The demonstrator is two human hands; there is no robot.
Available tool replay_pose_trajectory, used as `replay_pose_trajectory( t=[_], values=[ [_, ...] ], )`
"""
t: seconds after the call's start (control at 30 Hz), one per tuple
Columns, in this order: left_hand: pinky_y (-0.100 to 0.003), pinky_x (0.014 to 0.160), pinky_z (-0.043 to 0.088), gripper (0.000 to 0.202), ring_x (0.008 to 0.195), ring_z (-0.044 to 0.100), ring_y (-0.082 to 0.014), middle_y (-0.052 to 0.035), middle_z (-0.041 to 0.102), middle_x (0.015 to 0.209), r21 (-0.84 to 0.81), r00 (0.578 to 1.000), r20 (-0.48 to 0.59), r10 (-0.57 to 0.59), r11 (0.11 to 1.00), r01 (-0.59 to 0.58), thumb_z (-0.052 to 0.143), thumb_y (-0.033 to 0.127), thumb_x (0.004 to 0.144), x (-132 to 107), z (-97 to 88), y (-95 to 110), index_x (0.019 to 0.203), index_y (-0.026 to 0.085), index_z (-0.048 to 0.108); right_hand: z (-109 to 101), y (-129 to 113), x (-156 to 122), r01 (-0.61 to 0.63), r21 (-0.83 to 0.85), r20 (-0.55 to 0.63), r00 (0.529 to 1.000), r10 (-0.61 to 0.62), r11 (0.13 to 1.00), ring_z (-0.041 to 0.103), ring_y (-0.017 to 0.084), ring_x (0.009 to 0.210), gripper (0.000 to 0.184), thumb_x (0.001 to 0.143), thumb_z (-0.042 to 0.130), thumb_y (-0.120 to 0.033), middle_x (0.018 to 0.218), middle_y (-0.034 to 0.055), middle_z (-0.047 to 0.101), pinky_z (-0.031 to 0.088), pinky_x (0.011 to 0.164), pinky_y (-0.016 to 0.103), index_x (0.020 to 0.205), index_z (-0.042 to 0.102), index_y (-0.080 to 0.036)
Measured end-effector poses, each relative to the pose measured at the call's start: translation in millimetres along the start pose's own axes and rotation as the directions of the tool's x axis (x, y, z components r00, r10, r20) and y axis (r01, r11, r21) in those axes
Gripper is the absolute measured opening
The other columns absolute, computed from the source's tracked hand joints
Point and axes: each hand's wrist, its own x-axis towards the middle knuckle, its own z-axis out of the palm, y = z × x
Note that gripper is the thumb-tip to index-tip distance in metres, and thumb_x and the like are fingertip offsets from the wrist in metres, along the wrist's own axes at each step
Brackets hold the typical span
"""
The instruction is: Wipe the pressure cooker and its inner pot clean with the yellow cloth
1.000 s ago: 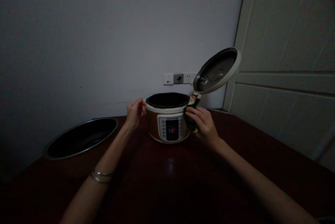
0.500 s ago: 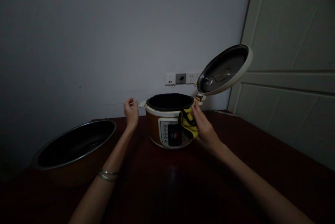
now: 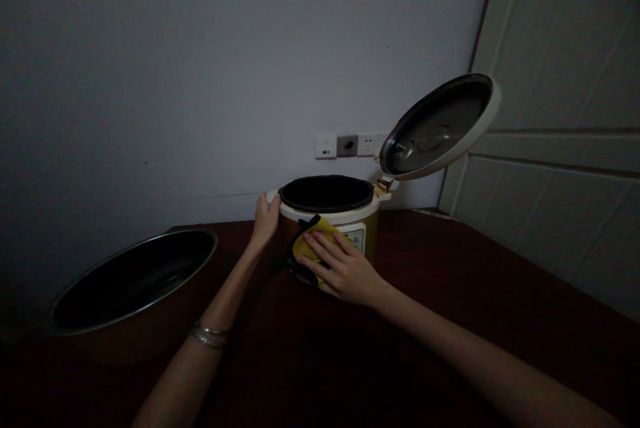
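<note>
A white and golden-brown electric cooker (image 3: 367, 223) stands on the dark red table, its round lid (image 3: 443, 128) raised at the right. My left hand (image 3: 265, 220) is closed at the cooker's left side, fingers round the white handle (image 3: 273, 195), which they partly hide. With fingers laid over it, my right hand (image 3: 345, 268) presses a yellow and black cloth (image 3: 325, 228) against the cooker's front. Cloth and hand cover most of the control panel (image 3: 356, 236); only its right part shows. The cooker's opening looks black inside.
A wide pot (image 3: 135, 281) with a dark inside and a shiny rim sits on the table (image 3: 450, 268) at the left. Wall sockets (image 3: 347, 145) are behind the cooker. A pale panelled door (image 3: 560, 201) stands at the right.
My right hand has moved left with the cloth, from the cooker's right front across the panel. My left hand has come from beside the handle onto it. The view has shifted slightly.
</note>
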Motion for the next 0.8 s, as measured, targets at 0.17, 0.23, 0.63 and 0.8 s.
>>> replay_pose_trajectory(
  t=[0.17,0.23,0.63,0.8],
  values=[
    [-0.039,0.110,0.022,0.054,0.133,0.030,-0.0273,-0.0202,0.039,0.139,0.024,0.999,0.044,-0.028,0.999,0.027,0.045,0.039,0.083,2,-0.8,0,0.127,0.007,0.043,20,-10,-31,0.088,0.032,0.041,0.995,-0.089,0.996,0.032,0.020,0.132,0.050,0.087,0.048,-0.017,0.146,0.0061,0.032,0.028,0.109,0.039,0.136,0.038,-0.015],
    [-0.040,0.110,0.021,0.053,0.134,0.029,-0.0274,-0.0193,0.040,0.139,0.002,0.998,0.057,-0.027,1.000,0.027,0.046,0.038,0.083,3,-0.6,0,0.127,0.009,0.042,21,-10,-45,0.116,0.056,0.060,0.991,-0.119,0.992,0.036,0.019,0.130,0.048,0.088,0.048,-0.020,0.145,0.0059,0.034,0.031,0.108,0.039,0.135,0.040,-0.015],
    [-0.037,0.108,0.026,0.049,0.131,0.033,-0.0268,-0.0186,0.043,0.135,-0.020,0.997,0.046,-0.065,0.998,0.066,0.044,0.036,0.085,-3,-0.1,5,0.125,0.009,0.042,6,1,20,-0.036,-0.058,-0.041,0.999,0.034,0.998,0.026,0.022,0.135,0.041,0.090,0.044,-0.019,0.145,0.0087,0.032,0.026,0.111,0.042,0.131,0.046,-0.013],
    [-0.039,0.103,0.033,0.035,0.121,0.044,-0.0278,-0.0156,0.057,0.116,-0.039,0.999,0.044,-0.024,0.999,0.025,0.049,0.034,0.082,0,-3.4,5,0.108,0.011,0.052,23,-16,12,0.062,-0.098,0.003,0.998,-0.062,0.993,0.031,0.021,0.133,0.035,0.090,0.041,-0.014,0.142,0.0094,0.038,0.029,0.110,0.038,0.123,0.052,-0.010]
  ],
)
